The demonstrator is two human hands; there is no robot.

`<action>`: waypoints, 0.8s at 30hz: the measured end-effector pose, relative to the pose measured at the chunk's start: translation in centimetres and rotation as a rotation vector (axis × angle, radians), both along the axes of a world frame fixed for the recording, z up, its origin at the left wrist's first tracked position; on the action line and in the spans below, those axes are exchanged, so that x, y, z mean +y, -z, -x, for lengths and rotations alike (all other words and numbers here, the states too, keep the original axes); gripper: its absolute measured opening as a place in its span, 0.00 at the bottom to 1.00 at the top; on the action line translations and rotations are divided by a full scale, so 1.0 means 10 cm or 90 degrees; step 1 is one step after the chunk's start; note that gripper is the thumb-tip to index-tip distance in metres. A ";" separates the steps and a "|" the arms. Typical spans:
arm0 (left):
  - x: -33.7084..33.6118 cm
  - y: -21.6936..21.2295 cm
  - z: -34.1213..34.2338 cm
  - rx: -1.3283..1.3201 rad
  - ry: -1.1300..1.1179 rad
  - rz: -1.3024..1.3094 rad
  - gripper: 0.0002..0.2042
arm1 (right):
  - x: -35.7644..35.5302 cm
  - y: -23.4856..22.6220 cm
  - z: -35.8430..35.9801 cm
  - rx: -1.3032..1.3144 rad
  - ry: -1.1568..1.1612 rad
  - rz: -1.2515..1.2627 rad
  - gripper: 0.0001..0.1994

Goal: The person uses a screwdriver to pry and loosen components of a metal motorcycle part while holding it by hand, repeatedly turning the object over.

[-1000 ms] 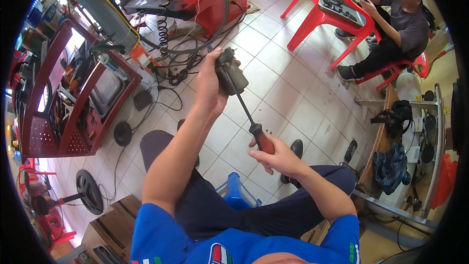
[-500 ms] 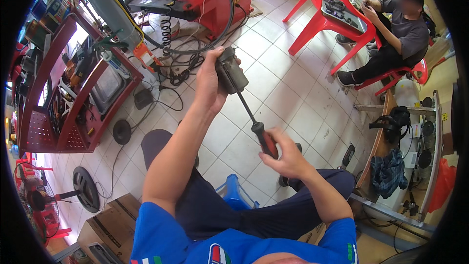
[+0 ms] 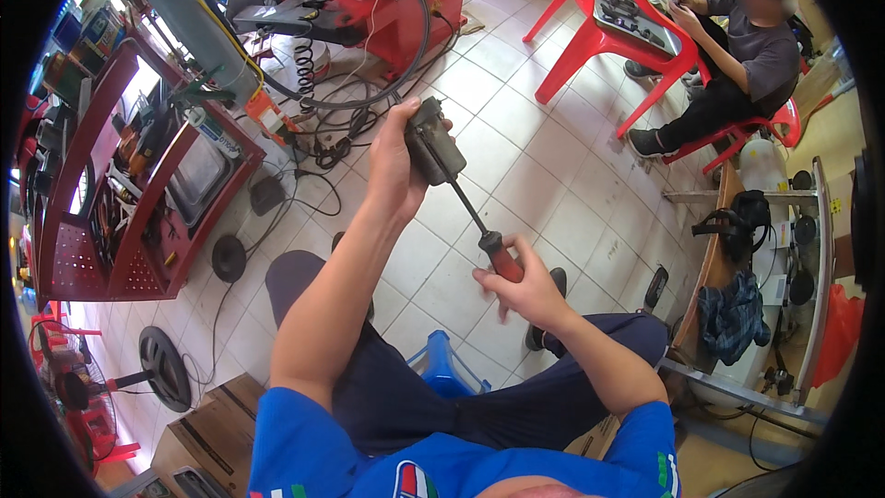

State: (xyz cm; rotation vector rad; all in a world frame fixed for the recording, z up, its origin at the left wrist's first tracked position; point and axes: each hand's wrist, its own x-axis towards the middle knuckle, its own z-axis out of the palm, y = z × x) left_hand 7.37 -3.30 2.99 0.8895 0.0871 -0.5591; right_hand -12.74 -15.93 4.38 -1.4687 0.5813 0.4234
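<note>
My left hand (image 3: 395, 164) is closed around a dark grey cylindrical metal part (image 3: 431, 149), possibly a small motor, held up in front of me. A long screwdriver (image 3: 503, 258) with a red and black handle slants up to it, its shaft passing along the part's side. Where the tip meets the part is too small to tell. Around the handle are the fingers of my right hand (image 3: 535, 290), slightly blurred at the tips.
A red tool cart (image 3: 166, 286) with tools stands at the left. Cables (image 3: 341, 143) lie on the tiles ahead, near a red cabinet (image 3: 415, 28). A red chair (image 3: 590, 65) carries a tray of parts; a seated person (image 3: 765, 65) is behind it. A blue stool (image 3: 441, 364) stands between my legs.
My right hand has shifted slightly up and left, its fingers now farther round the handle. The metal part has tilted a little in my left hand. The whole view has shifted slightly.
</note>
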 end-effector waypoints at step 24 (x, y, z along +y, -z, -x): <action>-0.07 0.02 0.08 -0.031 0.048 -0.022 0.23 | -0.10 0.13 0.07 -0.066 -0.148 -0.053 0.16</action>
